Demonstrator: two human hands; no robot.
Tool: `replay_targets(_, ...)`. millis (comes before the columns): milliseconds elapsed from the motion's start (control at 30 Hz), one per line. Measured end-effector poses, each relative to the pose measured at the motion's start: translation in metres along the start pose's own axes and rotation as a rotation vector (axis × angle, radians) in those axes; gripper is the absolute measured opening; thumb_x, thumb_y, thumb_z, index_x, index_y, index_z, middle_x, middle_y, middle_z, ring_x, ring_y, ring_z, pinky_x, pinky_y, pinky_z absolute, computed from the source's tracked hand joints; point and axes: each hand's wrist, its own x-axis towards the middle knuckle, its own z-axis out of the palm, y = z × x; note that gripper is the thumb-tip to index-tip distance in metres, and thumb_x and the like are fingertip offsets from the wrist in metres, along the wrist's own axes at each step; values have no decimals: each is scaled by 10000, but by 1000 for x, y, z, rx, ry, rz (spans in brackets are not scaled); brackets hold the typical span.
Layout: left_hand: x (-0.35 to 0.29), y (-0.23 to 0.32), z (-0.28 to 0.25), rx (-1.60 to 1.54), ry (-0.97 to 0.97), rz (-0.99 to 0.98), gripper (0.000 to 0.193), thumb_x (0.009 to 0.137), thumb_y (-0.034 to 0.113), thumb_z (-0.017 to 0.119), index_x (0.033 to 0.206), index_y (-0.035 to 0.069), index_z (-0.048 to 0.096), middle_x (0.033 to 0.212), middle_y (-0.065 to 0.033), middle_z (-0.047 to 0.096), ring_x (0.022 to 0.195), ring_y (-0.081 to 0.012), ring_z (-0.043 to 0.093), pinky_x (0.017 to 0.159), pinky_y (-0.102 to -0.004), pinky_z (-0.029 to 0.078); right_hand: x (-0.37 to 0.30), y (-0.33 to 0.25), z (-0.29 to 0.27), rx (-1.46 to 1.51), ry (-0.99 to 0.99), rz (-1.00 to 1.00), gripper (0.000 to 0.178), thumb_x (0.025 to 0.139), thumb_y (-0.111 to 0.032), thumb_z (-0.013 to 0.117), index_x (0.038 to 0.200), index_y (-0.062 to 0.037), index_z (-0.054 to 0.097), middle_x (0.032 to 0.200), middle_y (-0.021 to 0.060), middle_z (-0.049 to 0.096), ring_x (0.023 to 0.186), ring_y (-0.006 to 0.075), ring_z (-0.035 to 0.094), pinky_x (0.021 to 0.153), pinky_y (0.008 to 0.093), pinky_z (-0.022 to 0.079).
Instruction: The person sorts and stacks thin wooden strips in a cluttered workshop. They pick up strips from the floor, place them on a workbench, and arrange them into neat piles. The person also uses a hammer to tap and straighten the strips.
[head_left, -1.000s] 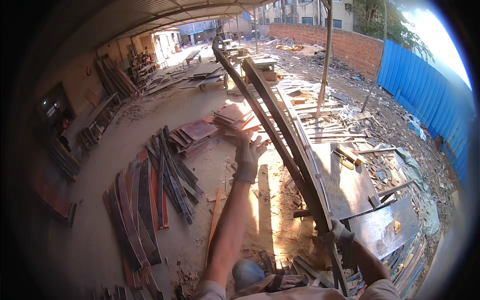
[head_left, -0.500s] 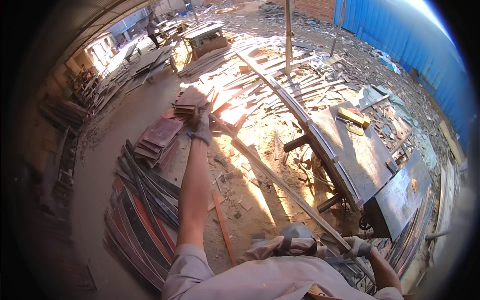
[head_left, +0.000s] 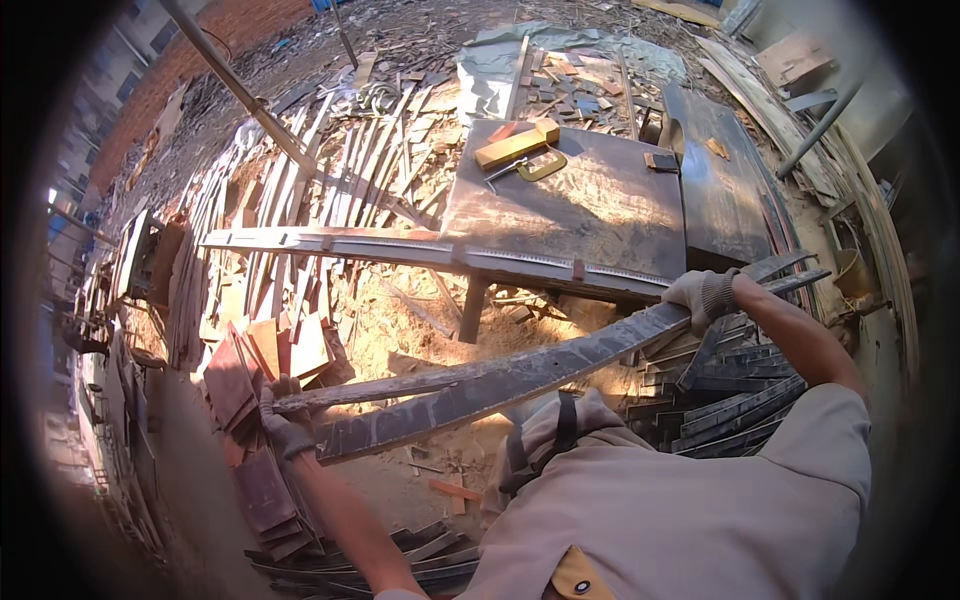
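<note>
Two long, dark, worn wooden planks (head_left: 480, 392) stretch across in front of my body, rising toward the right. My left hand (head_left: 285, 420), in a grey glove, is closed at their left ends, beside a stack of reddish-brown boards (head_left: 268, 490). Near the other ends, my gloved right hand (head_left: 700, 297) grips the planks from above, close to the near right corner of a work table (head_left: 590, 210). A long pale straightedge strip (head_left: 400, 246) runs along the table's near edge. The fingers of my left hand are partly hidden by the plank ends.
On the table lie a yellow wooden block (head_left: 517, 145) and a G-clamp (head_left: 543, 166). A metal post (head_left: 240, 90) stands at the far left. Dark strips (head_left: 740, 395) are piled at the right, and pale wood strips (head_left: 350, 160) litter the ground beyond.
My view has swung right, toward the work table. The planks, earlier seen edge-on and pointing away, now lie across in front of me, broad side showing. Both hands still hold them.
</note>
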Motion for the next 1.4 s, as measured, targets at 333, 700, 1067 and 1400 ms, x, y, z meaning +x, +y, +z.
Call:
replay_targets(333,247,52,58,174,27,67,386,1050,483,588,904,147,712,818,-29,731,717,-252,723,648,-420,636,214,-23,-153,353,-147,-60,524,623,-319,958,1051,-79,773,891,63,732,817,212,657,732,380,491)
replay_targets(700,419,-24,125,-115,5,-240,613,1075,604,475,1094,41,718,870,-113,710,796,-279,668,783,-489,618,371,-106,-202,421,212,155,630,727,-427,972,1165,-35,745,1043,91,771,955,198,706,861,357,555)
replay_targets(1067,501,-104,216,333,-73,-200,646,1101,552,431,1543,79,445,1200,-165,670,982,-304,716,802,-410,601,433,-182,-219,589,102,239,765,802,-520,874,1380,-68,659,1270,157,728,1171,278,684,1023,394,518)
replay_targets(1400,576,-202,221,571,-221,-429,309,1052,350,543,1058,41,561,1072,-154,667,916,-306,732,803,-434,610,471,-180,-211,83,183,548,875,812,-503,835,1446,-18,476,1344,224,632,1274,375,612,1052,474,500)
